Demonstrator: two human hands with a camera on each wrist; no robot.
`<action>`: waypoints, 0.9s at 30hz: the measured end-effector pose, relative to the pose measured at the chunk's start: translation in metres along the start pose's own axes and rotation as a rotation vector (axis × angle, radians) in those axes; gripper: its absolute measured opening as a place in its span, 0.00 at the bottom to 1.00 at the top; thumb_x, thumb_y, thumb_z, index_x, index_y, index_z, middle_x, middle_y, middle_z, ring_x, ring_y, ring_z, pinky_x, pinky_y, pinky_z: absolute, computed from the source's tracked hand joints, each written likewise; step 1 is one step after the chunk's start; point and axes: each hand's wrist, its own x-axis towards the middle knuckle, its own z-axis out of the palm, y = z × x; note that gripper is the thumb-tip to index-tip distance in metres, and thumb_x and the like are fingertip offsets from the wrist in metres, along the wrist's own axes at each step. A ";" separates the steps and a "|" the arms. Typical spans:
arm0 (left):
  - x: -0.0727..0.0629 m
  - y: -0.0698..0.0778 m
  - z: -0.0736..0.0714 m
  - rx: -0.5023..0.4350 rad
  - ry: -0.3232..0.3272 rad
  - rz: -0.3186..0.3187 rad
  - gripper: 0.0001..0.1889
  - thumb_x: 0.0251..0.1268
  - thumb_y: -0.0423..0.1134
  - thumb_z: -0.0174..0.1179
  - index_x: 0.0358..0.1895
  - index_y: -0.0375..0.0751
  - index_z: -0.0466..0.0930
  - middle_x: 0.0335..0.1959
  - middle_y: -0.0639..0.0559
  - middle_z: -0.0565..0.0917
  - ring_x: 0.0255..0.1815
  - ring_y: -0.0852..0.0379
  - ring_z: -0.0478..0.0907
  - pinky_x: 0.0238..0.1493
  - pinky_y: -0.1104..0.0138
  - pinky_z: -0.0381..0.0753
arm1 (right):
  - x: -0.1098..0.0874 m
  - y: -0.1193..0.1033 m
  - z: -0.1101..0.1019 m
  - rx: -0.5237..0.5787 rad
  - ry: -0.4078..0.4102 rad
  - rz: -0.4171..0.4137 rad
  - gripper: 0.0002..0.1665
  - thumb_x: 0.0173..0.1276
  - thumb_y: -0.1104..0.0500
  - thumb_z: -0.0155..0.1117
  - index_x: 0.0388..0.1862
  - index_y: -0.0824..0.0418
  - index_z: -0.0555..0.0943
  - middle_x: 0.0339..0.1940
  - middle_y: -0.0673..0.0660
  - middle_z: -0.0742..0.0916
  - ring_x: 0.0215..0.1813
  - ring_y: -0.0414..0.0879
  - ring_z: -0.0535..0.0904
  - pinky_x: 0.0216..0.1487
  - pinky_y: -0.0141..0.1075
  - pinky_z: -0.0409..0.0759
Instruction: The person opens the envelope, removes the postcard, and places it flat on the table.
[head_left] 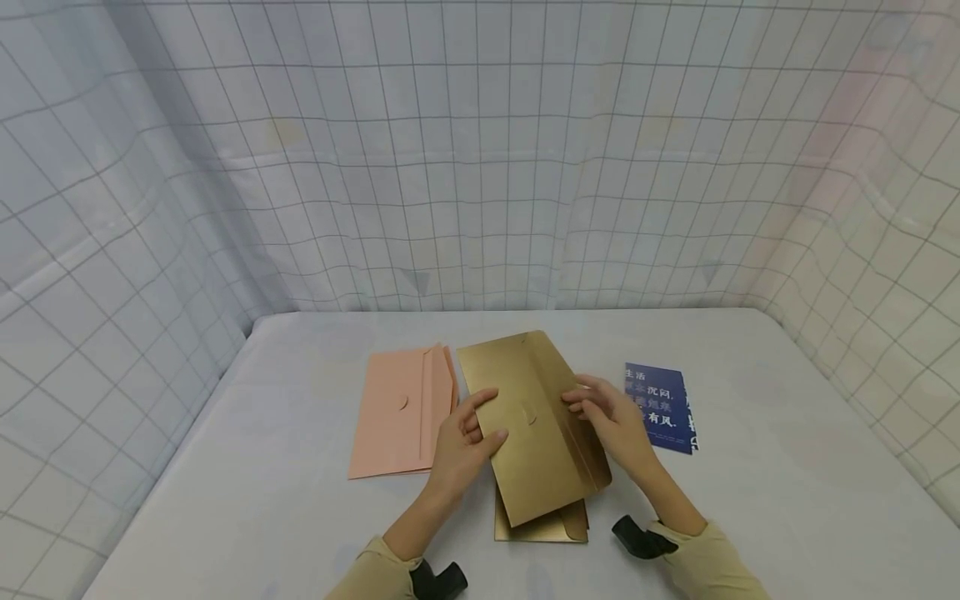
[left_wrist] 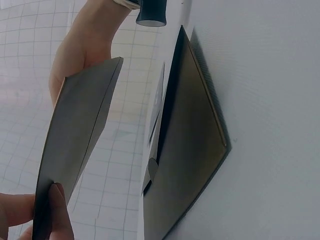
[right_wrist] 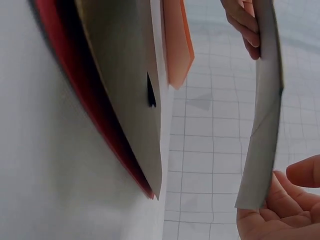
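Note:
A gold envelope (head_left: 517, 433) with a small crescent-shaped cut in its face is held up, tilted, above the table. My left hand (head_left: 467, 437) pinches its left edge, the thumb on the face and the fingers curled at the edge. At the opposite edge, along the flap side, my right hand (head_left: 611, 417) has its bent fingers. In the right wrist view those fingers (right_wrist: 280, 202) hold the envelope's end, while the thumb stands off it. Below lies another gold envelope (head_left: 536, 531), mostly hidden in the head view. A red layer (right_wrist: 102, 120) shows beneath it in the right wrist view.
Peach envelopes (head_left: 388, 412) lie stacked to the left, their flaps slightly raised. On the right are blue cards (head_left: 660, 408) with white lettering, overlapping one another. A white table (head_left: 247, 500) carries everything, enclosed by white grid-patterned curtains (head_left: 495, 183) at the back and sides.

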 end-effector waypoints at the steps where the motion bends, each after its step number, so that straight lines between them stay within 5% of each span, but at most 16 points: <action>1: 0.000 0.000 0.000 -0.001 0.003 -0.002 0.30 0.54 0.20 0.57 0.64 0.37 0.67 0.53 0.31 0.79 0.44 0.54 0.84 0.37 0.71 0.82 | 0.000 0.000 0.000 0.041 -0.019 0.023 0.21 0.71 0.69 0.45 0.62 0.68 0.70 0.48 0.68 0.85 0.44 0.36 0.82 0.46 0.24 0.79; 9: -0.001 0.000 0.000 0.010 -0.008 0.030 0.29 0.55 0.21 0.58 0.63 0.36 0.67 0.53 0.30 0.79 0.47 0.47 0.83 0.37 0.72 0.82 | 0.000 -0.004 0.000 0.263 -0.135 0.149 0.24 0.75 0.62 0.45 0.66 0.69 0.63 0.55 0.75 0.79 0.44 0.31 0.82 0.48 0.25 0.79; 18: -0.001 -0.003 0.001 -0.002 -0.038 0.003 0.30 0.56 0.22 0.58 0.64 0.40 0.67 0.54 0.32 0.79 0.46 0.48 0.83 0.37 0.72 0.82 | -0.002 -0.010 0.005 0.364 -0.191 0.243 0.27 0.75 0.58 0.47 0.68 0.69 0.62 0.58 0.76 0.75 0.45 0.31 0.80 0.49 0.24 0.79; 27: -0.001 -0.006 0.004 -0.020 -0.113 0.014 0.30 0.56 0.22 0.58 0.64 0.39 0.66 0.52 0.29 0.79 0.39 0.64 0.83 0.36 0.72 0.81 | -0.001 -0.008 0.010 0.382 -0.228 0.256 0.26 0.73 0.57 0.49 0.68 0.59 0.65 0.67 0.66 0.71 0.49 0.29 0.77 0.48 0.25 0.77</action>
